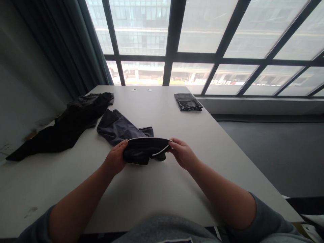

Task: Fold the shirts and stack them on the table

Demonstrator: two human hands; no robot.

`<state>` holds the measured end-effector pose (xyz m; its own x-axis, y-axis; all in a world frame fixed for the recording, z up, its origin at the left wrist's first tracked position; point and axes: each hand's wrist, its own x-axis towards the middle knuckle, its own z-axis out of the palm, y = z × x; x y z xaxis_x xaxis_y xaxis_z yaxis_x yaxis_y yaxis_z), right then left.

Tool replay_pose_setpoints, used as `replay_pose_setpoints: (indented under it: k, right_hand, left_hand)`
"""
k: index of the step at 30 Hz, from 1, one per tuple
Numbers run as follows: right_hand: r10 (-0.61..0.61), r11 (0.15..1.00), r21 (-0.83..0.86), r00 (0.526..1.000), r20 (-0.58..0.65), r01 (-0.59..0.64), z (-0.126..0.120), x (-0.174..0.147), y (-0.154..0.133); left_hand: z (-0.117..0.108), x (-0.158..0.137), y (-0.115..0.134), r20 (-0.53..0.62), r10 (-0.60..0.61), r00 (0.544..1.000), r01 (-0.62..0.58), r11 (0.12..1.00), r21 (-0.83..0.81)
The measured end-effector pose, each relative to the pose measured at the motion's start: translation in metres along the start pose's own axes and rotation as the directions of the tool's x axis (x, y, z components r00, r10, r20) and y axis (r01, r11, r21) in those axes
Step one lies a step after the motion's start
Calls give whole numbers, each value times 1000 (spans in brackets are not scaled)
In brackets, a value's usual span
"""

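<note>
A black cloth garment [138, 152] with thin white edging is held up between my two hands, just above the table. My left hand [115, 158] grips its left end, thumb on top. At the right end, my right hand [183, 153] pinches the edge between thumb and fingers. The white-trimmed edge is stretched into a shallow arc, and a second white-edged strip hangs loose near my right fingers. Just beyond lies a dark grey piece of cloth [118, 126], spread and creased; whether it joins the black garment I cannot tell.
A rumpled black garment [76, 123] covers the table's left side. Toward the far right edge rests a folded black-and-white striped cloth [187, 102]. The white table [157, 195] reaches to large windows [141, 27], with a dark curtain [73, 44] at left.
</note>
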<state>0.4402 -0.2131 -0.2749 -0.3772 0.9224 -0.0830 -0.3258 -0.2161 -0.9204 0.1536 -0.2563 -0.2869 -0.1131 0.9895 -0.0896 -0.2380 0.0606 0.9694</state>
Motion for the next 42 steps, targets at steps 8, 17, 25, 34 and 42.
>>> replay_pose_setpoints:
  k: [8,17,25,34,42]
  right_hand:
    - [57,992,109,998,11,-58,-1,0,-1]
    - [8,988,152,1000,1,-8,4,-2,1]
    - [52,984,172,998,22,-55,0,0,7]
    - [34,996,83,996,80,-41,1,-1,5]
    - [-26,684,-711,980,198,162,2,-5,9]
  left_hand:
    - [-4,-10,8,111,-3,994,-21,976,218]
    - [3,-17,16,285,64,956,-220,802,555]
    - [9,-20,16,354,14,935,-245,747,618]
    - [14,-22,10,307,7,952,-174,837,518]
    - [16,-22,12,253,35,967,-162,850,501]
